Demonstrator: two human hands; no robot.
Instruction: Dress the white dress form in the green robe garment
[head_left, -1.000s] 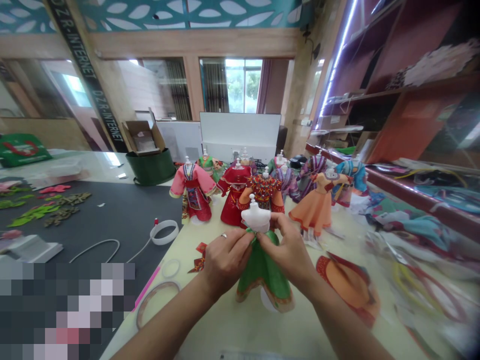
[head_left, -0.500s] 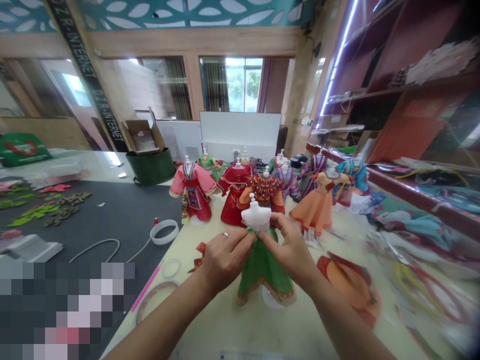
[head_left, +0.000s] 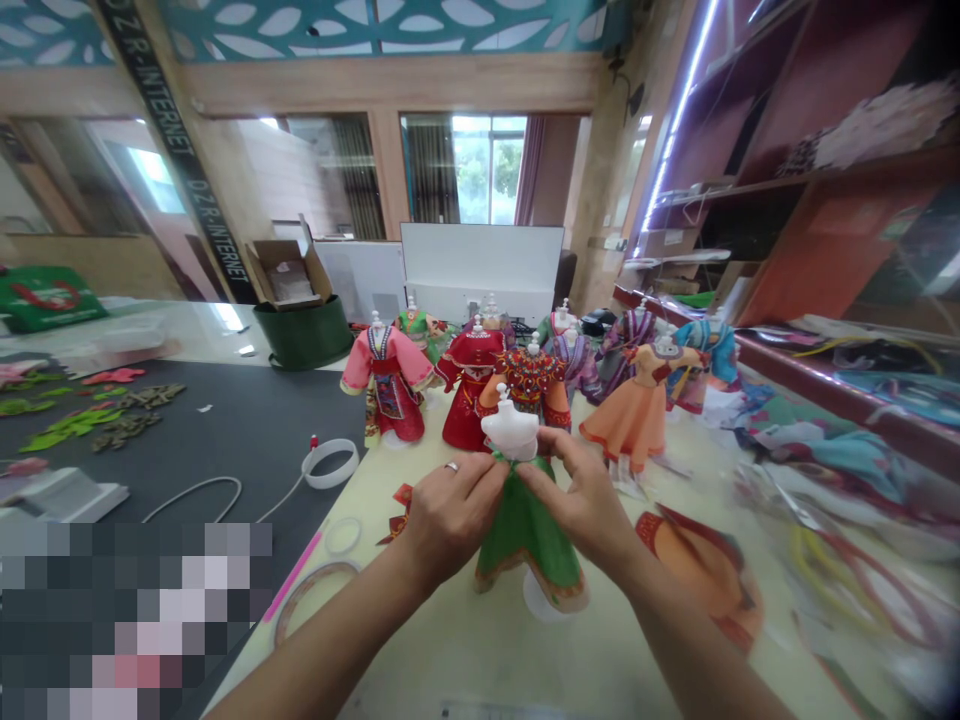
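Observation:
Before me stands a small white doll mannequin (head_left: pixel 511 432) with a bare torso, wearing a long green skirt (head_left: pixel 529 535) with a gold-brown hem. My left hand (head_left: pixel 459 505), a ring on one finger, pinches the left side of the skirt's waistband. From the other side, my right hand (head_left: pixel 581 490) pinches the waistband with its thumb in front and its fingers curled round the mannequin's side. The two hands almost meet at the front of the waist. A round white base (head_left: pixel 544 597) shows under the hem.
Several dressed mannequins stand behind, among them one in a red robe (head_left: pixel 469 395) and one in an orange dress (head_left: pixel 637 405). An orange garment piece (head_left: pixel 697 575) and yellow-handled scissors (head_left: pixel 825 560) lie to the right. Tape rolls (head_left: pixel 330 465) and a pink stick (head_left: pixel 292 575) lie left.
The mannequin has tilted slightly to the left, and the skirt hem has shifted a little. Both hands keep their pinch at the waistband.

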